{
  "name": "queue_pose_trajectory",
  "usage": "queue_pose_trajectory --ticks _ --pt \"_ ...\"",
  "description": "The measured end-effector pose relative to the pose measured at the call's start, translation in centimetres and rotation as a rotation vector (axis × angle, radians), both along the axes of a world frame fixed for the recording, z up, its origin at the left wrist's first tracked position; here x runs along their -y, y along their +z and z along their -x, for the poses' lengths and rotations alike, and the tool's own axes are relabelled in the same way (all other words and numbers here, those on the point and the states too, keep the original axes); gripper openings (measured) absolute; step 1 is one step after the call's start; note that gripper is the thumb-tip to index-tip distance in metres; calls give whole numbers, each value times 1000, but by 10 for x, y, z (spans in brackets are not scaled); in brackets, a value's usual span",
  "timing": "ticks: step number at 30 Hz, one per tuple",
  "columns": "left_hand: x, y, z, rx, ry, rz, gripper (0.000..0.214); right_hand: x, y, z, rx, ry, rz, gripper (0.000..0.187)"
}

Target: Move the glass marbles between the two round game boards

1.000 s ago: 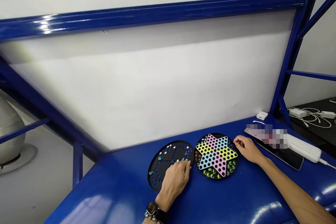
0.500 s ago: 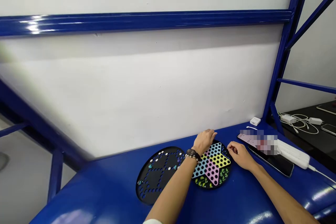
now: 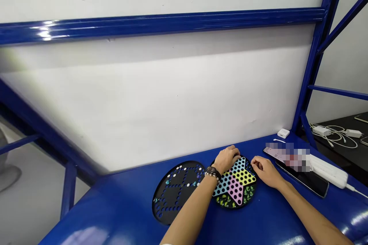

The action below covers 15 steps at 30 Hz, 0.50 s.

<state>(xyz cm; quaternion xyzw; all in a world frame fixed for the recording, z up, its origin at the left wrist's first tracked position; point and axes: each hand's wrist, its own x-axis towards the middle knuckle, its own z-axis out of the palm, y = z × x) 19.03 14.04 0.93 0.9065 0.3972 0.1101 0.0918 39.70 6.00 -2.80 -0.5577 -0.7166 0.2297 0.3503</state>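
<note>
A round Chinese checkers board (image 3: 236, 190) with a pastel star full of holes lies on the blue table. Green and yellow swirled marbles (image 3: 225, 200) fill its near rim, and blue ones sit at its right rim. Over the board's far left part is my left hand (image 3: 228, 159), palm down with fingers bent inward; its fingertips are partly hidden. My right hand (image 3: 265, 171) rests at the board's right edge, fingers curled and thumb against them. What either hand may hold is hidden. Left of the star lies a black round tray (image 3: 171, 193) holding scattered white and teal marbles.
Right of my hands lie a lit phone (image 3: 276, 154), a dark phone (image 3: 307, 180) and a white power strip (image 3: 330, 170). A small white case (image 3: 283, 133) sits near the wall. Blue metal frame bars (image 3: 309, 72) rise at the table's sides. White chargers and cables (image 3: 335, 132) lie on a dark surface beyond.
My left hand has lowered slightly toward the board's far side, its fingers now closer to the surface. The right hand stays at the board's edge. The view has shifted a little.
</note>
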Motion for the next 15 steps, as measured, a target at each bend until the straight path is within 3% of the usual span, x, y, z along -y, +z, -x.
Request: queue_pose_trajectory --ticks 4,6,10,13,15 --pt "10 10 18 38 8 -5 31 1 0 0 14 -8 -7 21" --pt "18 19 40 108 54 -36 33 1 0 1 7 -2 -7 23" --pt "39 29 130 175 336 -105 35 3 0 1 7 6 -8 23" --pt "60 25 213 21 540 -10 39 4 -2 0 24 6 -10 23" --pt "76 18 253 -83 596 67 40 3 -4 -1 35 11 -9 23"
